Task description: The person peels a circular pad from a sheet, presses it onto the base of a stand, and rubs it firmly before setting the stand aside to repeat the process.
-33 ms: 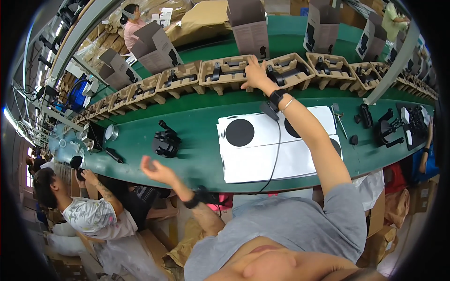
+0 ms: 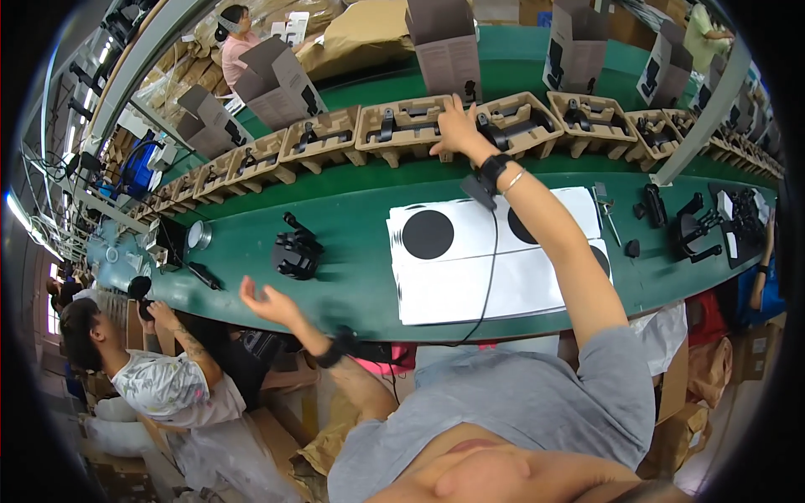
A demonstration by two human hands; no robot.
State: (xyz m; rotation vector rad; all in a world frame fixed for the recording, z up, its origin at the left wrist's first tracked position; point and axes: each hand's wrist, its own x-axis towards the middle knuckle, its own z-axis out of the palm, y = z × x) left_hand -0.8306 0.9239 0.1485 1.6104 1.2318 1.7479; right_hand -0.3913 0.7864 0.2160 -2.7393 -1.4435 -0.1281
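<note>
My right hand (image 2: 459,134) lies across the right end of a brown molded-pulp tray (image 2: 365,149), fingers spread toward the far rim and the thumb on the near side. Black parts (image 2: 387,126) rest in that tray; the hand covers some of its contents. Touching or close to the same hand is the neighboring pulp tray (image 2: 537,138) with a black arm-like part. My left hand (image 2: 272,306) hovers near the table's front edge, open, with nothing in it. Beyond it, a black stand-like device (image 2: 297,251) sits on the green table (image 2: 352,251).
White sheets with black discs (image 2: 478,289) lie in front of me, and a cable crosses them. Several pulp trays (image 2: 323,138) line the conveyor, with open grey boxes (image 2: 444,54) behind. A screwdriver-like tool (image 2: 204,275) lies left. A co-worker (image 2: 168,377) sits at left.
My left hand has shifted slightly left. My right hand has edged up a little over the tray. The trays look unmoved.
</note>
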